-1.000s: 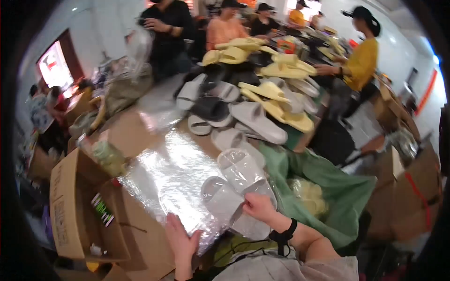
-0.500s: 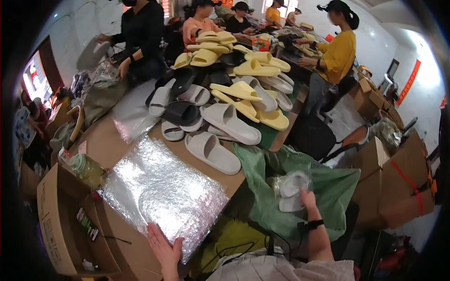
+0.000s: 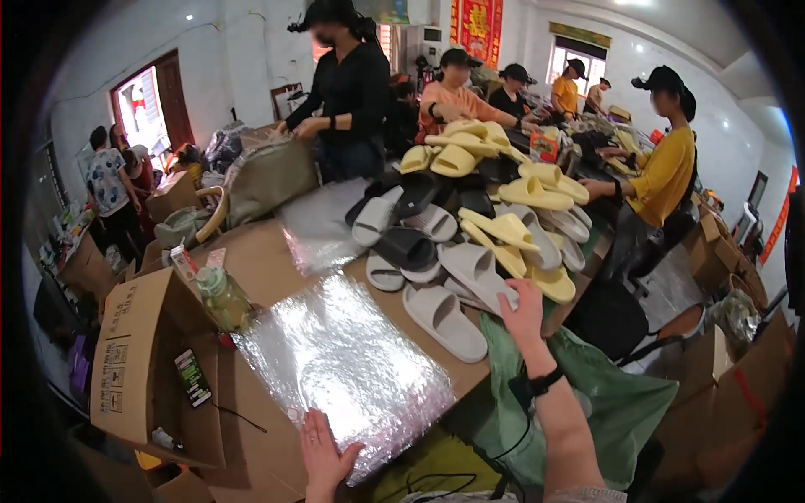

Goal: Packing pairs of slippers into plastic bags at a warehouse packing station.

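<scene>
My left hand (image 3: pixel 325 453) lies flat with fingers spread on the near edge of a stack of shiny clear plastic bags (image 3: pixel 335 352). My right hand (image 3: pixel 525 310) is at the pile, its fingers and thumb closed on the end of a grey slipper (image 3: pixel 472 270). Just in front of that slipper, another grey slipper (image 3: pixel 444 323) rests on the cardboard-covered table. Yellow slippers (image 3: pixel 503 230) and black slippers (image 3: pixel 404 249) are heaped behind. Below my right forearm spreads a green woven sack (image 3: pixel 629 402); my arm hides part of it.
An open cardboard box (image 3: pixel 126 377) stands at the left, near a greenish jar (image 3: pixel 222 300). Another clear plastic sheet (image 3: pixel 323 222) lies farther back. A person in black (image 3: pixel 352 101) handles a bag across the table; a person in yellow (image 3: pixel 667 176) works at the right. Cartons (image 3: pixel 713 377) stand right.
My right hand has left the white slippers at the green sack and moved up to the grey slipper on the pile. My left hand stays on the plastic bags. The view has shifted.
</scene>
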A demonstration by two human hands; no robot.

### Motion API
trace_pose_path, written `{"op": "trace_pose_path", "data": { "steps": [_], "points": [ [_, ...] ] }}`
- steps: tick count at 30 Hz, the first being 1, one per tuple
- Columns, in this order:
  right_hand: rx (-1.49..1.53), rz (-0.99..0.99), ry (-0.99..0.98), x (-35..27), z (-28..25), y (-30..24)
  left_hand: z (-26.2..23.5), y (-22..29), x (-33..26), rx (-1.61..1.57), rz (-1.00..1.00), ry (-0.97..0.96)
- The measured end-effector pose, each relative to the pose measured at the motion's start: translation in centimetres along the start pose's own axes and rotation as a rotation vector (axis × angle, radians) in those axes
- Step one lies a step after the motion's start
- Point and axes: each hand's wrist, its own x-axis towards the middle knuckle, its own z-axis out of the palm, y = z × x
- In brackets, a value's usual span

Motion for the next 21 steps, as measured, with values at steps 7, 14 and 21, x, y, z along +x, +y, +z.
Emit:
{"op": "trace_pose_path", "data": {
  "steps": [7, 14, 21],
  "points": [
    [-0.29, 0.507, 0.262, 10.2, 6.3, 8.7, -0.8, 1.0, -0.6, 0.065, 0.001, 0.117],
    [0.983, 1.0, -0.006, 9.4, 6.5, 21.6, -0.4, 1.2, -0.3, -0.093, 0.019, 0.078],
    [1.444, 0.94, 0.287, 11.1, 4.9, 11.4, -0.6, 0.7, -1.3, -0.056, 0.009, 0.127]
  ]
}}
